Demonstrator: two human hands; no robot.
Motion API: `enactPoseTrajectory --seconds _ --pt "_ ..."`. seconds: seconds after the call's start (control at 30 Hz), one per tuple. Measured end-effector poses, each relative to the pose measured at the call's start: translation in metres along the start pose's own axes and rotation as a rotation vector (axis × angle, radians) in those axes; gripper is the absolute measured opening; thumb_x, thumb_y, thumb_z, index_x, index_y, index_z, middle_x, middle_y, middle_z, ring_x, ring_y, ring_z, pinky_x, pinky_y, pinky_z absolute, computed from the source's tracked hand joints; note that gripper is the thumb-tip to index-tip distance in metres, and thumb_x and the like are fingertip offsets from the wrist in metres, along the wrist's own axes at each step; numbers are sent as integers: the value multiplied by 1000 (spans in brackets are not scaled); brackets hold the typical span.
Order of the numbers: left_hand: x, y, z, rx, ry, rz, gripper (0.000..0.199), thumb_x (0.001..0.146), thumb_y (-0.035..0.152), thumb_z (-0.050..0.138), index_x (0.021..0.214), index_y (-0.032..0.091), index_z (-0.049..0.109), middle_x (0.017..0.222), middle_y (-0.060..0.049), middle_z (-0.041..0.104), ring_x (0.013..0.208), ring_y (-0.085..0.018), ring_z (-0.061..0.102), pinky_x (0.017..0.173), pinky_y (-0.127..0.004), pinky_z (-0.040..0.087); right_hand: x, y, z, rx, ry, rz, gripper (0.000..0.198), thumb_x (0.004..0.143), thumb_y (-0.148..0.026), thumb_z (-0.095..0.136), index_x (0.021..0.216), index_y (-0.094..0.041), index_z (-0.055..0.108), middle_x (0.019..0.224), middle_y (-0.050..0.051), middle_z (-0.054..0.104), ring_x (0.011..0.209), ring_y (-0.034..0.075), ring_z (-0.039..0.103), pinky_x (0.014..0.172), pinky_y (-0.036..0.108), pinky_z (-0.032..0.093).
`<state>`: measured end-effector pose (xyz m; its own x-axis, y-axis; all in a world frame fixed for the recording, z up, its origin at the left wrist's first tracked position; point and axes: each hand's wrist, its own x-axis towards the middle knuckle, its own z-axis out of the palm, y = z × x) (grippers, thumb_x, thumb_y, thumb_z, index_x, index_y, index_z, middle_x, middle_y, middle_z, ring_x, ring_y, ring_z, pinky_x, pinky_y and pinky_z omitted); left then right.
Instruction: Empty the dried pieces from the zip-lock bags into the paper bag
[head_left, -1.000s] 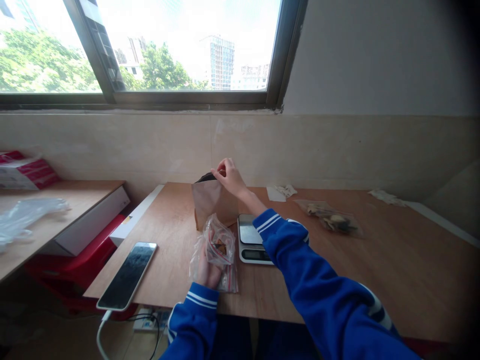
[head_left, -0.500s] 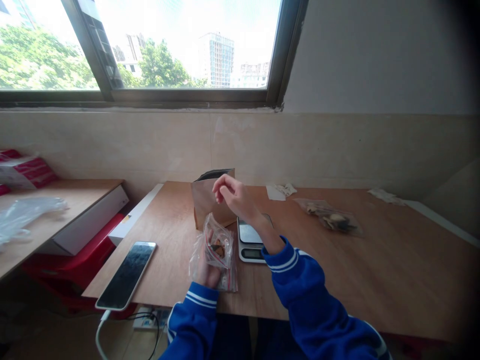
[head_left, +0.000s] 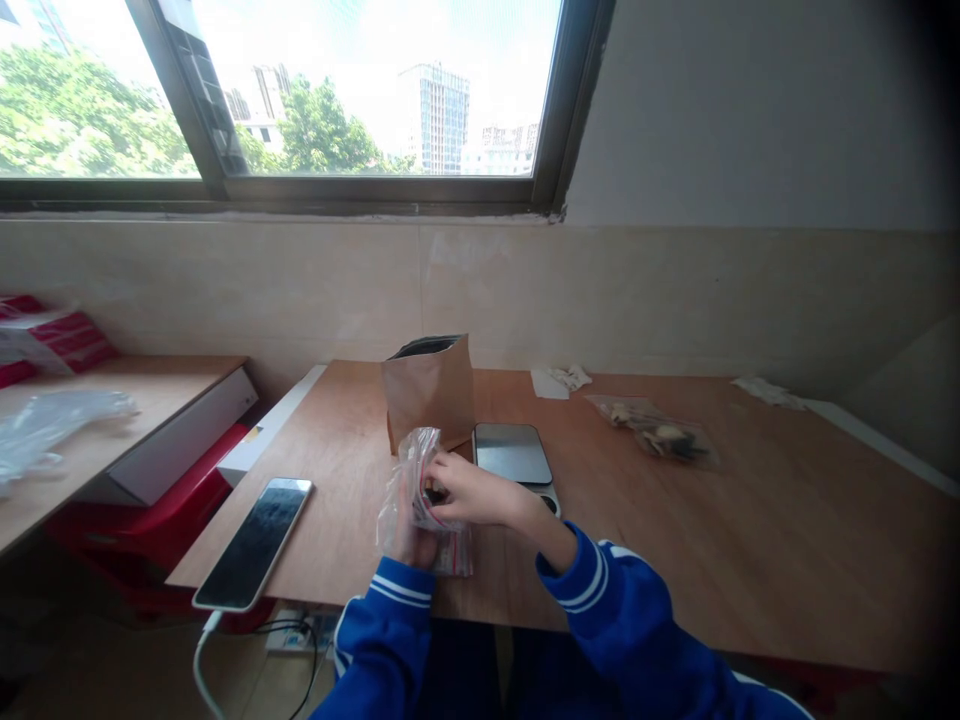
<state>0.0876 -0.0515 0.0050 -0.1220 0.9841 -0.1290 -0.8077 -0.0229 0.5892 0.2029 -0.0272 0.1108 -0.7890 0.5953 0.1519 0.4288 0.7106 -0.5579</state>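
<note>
A clear zip-lock bag (head_left: 411, 470) with dark and orange-brown pieces in it stands propped in my left hand (head_left: 410, 540), partly hidden behind the plastic. At the bag's mouth is my right hand (head_left: 469, 490), its fingers bent and closed together over the contents. What they pinch, if anything, is hidden. More flat zip-lock bags (head_left: 456, 556) lie under my left hand. Just behind stands a brown paper pouch (head_left: 429, 390), its top open. To its right is a kitchen scale (head_left: 513, 453) with a bare silver plate, its front partly covered by my right hand and wrist.
On the left lies a phone (head_left: 255, 545) with a white charging cable (head_left: 201, 655). Filled clear bags (head_left: 667, 435) rest at the right, and crumpled tissue (head_left: 570, 377) is near the wall. A side table (head_left: 172, 375) holds plastic bags (head_left: 60, 425).
My right hand has come down from in front of the paper pouch to the mouth of the zip-lock bag. The pouch and the scale's plate are now uncovered. My left hand stays put.
</note>
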Motion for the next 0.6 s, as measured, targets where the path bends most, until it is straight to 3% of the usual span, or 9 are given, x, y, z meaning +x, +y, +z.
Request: enactPoseTrajectory --seconds 0.13,0.27,0.43,0.6 --pt "0 -1 2 18 -67 -62 48 85 49 52 116 13 63 118 -11 65 123 -28 50 107 -38 35 0 10 12 -89 -6 6 36 69 -24 72 102 -16 63 119 13 54 113 31 48 97 41 41" --pt "0 0 4 56 -82 -63 47 87 49 49 114 14 64 116 -10 67 122 -25 52 109 -35 34 0 15 15 -128 -26 31 38 71 -27 71 106 -13 62 123 15 51 118 32 45 100 43 39" --pt "2 -1 3 118 -81 -48 46 90 46 42 118 14 62 119 -10 65 124 -26 50 107 -36 37 -2 15 7 -157 -96 -14 23 81 -23 57 101 -12 63 117 15 55 111 27 50 99 39 40" --pt "3 -3 3 312 -39 8 55 91 50 33 125 14 56 124 -11 62 125 -28 49 106 -41 39 1 9 1 -142 -132 -21 23 73 -16 61 95 -11 64 109 12 62 103 25 55 93 33 42"
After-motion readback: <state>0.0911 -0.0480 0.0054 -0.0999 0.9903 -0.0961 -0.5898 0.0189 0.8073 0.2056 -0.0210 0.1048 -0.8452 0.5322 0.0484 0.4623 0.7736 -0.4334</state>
